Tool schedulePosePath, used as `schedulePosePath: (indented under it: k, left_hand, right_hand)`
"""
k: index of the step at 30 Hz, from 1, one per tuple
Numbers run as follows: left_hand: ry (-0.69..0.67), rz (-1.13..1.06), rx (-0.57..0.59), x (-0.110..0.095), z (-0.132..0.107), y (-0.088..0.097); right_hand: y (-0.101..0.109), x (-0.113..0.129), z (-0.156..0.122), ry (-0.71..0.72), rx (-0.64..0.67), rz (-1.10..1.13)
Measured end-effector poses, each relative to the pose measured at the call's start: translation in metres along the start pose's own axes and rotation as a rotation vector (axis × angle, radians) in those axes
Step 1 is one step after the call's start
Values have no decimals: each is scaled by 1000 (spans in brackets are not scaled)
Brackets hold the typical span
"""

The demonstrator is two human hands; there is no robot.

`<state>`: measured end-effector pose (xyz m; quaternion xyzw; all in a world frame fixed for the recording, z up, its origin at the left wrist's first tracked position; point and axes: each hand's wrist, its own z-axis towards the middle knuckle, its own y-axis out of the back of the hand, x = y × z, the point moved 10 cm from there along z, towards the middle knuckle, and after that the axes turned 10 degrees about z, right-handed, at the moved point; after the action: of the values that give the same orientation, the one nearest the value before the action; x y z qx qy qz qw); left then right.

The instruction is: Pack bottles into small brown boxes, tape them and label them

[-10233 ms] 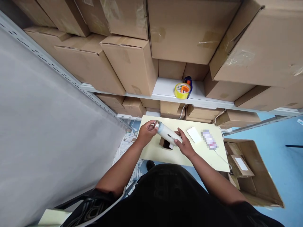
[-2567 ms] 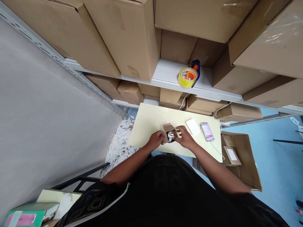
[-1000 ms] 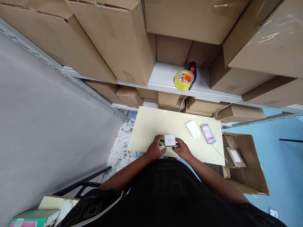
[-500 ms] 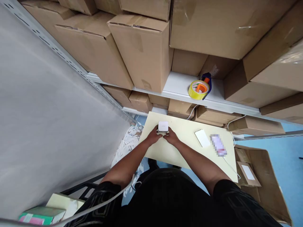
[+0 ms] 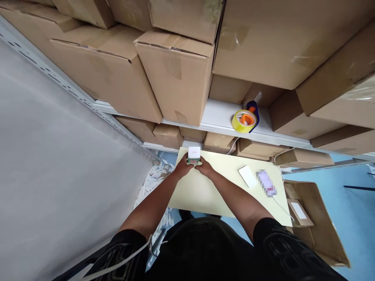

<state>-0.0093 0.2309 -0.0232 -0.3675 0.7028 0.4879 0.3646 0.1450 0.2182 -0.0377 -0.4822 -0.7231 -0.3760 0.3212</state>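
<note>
A small box with a white top (image 5: 193, 153) stands at the far left corner of the pale yellow table (image 5: 205, 191). My left hand (image 5: 184, 166) grips its left side and my right hand (image 5: 204, 168) grips its right side, fingers closed against it. The box's lower part shows a little green between my fingers. Both arms reach forward from my black shirt.
A white card (image 5: 247, 176) and a blurred phone (image 5: 266, 183) with a cable lie on the table's right part. A yellow tape dispenser (image 5: 245, 119) sits on the white shelf among large cardboard boxes (image 5: 175, 74). An open carton (image 5: 310, 218) stands on the floor at right; white paper strips (image 5: 152, 183) lie at left.
The bottle went into the small box and the box was shut. In the last second both hands slid the closed box from the table's near edge to its far left corner.
</note>
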Motion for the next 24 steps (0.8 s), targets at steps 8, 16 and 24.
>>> schedulePosePath:
  k: [8, 16, 24]
  left_hand:
    - [176, -20, -27, 34, -43, 6]
    - [336, 193, 27, 79, -138, 9]
    - [178, 383, 43, 46, -166, -8]
  right_hand:
    - [58, -42, -83, -26, -14, 144]
    - [250, 59, -172, 380, -540, 152]
    - [326, 215, -127, 410, -747, -157]
